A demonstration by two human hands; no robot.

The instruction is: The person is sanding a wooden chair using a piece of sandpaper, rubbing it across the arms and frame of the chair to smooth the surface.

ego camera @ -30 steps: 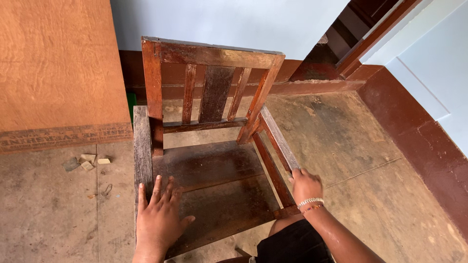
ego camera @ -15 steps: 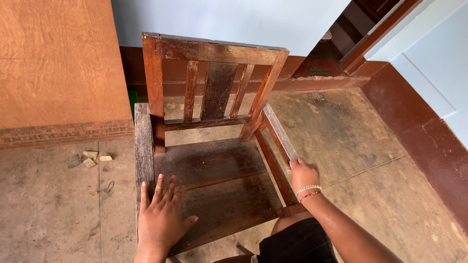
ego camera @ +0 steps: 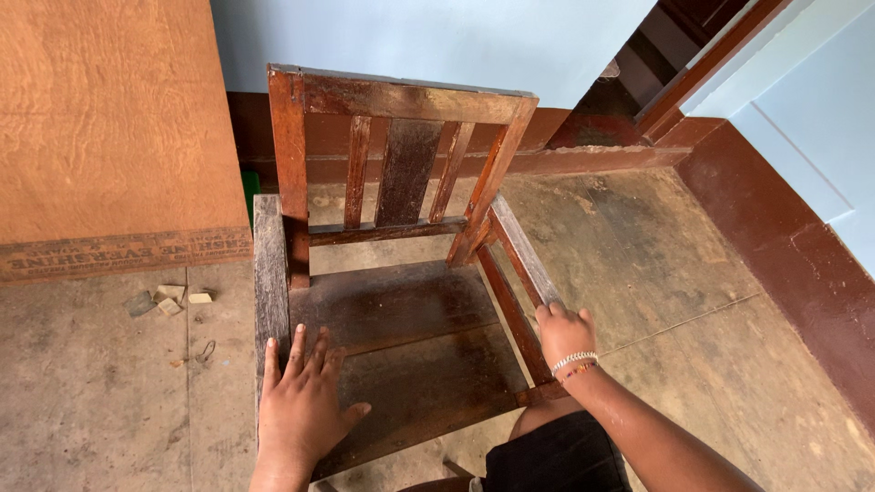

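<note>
Hardboard sheet (ego camera: 109, 118) at far left, orange-brown, propped upright against the wall. Printed band (ego camera: 118, 253) along its lower edge, a long narrow strip of dark lettering on the same orange ground; no other label or sign to be seen. Below it, a few pale scraps of wood (ego camera: 169, 299) scattered on the grey concrete floor (ego camera: 91, 392), with a thin loop of wire just beside them. Sliver of something green (ego camera: 251, 187) wedged between the sheet and the chair, too hidden to name.

Next, wooden armchair (ego camera: 410, 310), dark and worn, upright on the floor with its slatted back (ego camera: 406, 96) toward the pale blue wall (ego camera: 410, 36). Left hand (ego camera: 301, 410) laid flat on the front left corner of the seat, fingers spread and unclenched, fingertips near the weathered left armrest (ego camera: 270, 273). Right hand (ego camera: 565, 333), with a beaded bracelet (ego camera: 574, 362) at the wrist, curled over the front end of the right armrest (ego camera: 519, 251) and gripped around it. Judged from that: chair taken hold of on both sides, not visibly lifted or tilted.

Further right, slanted dark wooden rail (ego camera: 693, 64) in the corner, and maroon skirting (ego camera: 784, 246) along the right wall.
</note>
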